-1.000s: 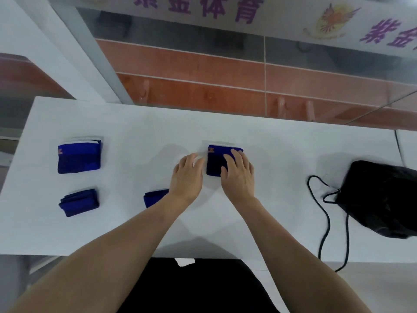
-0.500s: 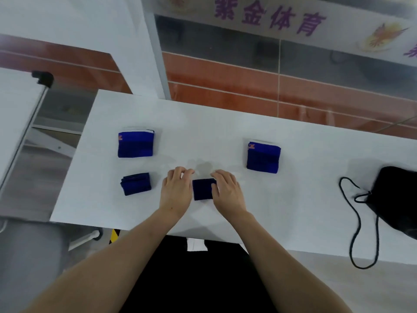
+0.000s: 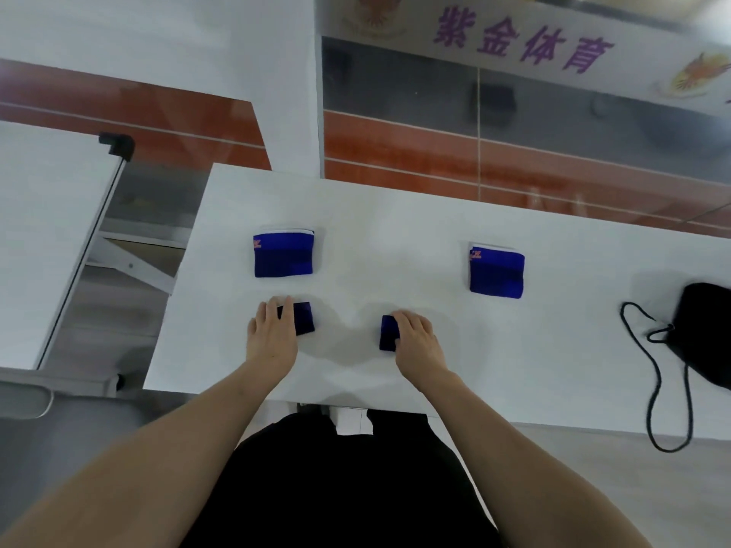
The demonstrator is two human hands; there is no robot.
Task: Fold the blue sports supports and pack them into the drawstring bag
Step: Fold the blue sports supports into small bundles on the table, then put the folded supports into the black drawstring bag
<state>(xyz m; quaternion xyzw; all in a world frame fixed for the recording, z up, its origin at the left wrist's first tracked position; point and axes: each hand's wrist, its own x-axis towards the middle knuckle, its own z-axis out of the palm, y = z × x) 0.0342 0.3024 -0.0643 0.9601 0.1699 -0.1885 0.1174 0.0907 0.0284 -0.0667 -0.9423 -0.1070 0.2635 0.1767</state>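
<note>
White surface (image 3: pixel 395 215), orange-panelled wall behind. Four blue supports laid out: two large folded ones at 11 o'clock (image 3: pixel 283 255) and 1 o'clock (image 3: pixel 497 272) of the hands, two small dark folded ones (image 3: pixel 303 318) (image 3: pixel 388 333) under the fingers. Left hand (image 3: pixel 272 337) flat and spread over the left small bundle; right hand (image 3: pixel 416 342) flat, fingers curled over the right bundle's edge; neither lifting. Probably soft, light, springy knit; folds likely to pop open unless pinched across the whole stack, thumb under, fingers on top. Little slip expected on cloth. Black drawstring bag (image 3: pixel 708 330) far out at 3 o'clock, cord (image 3: pixel 652 373) looping toward the near edge; mouth not discernible.
</note>
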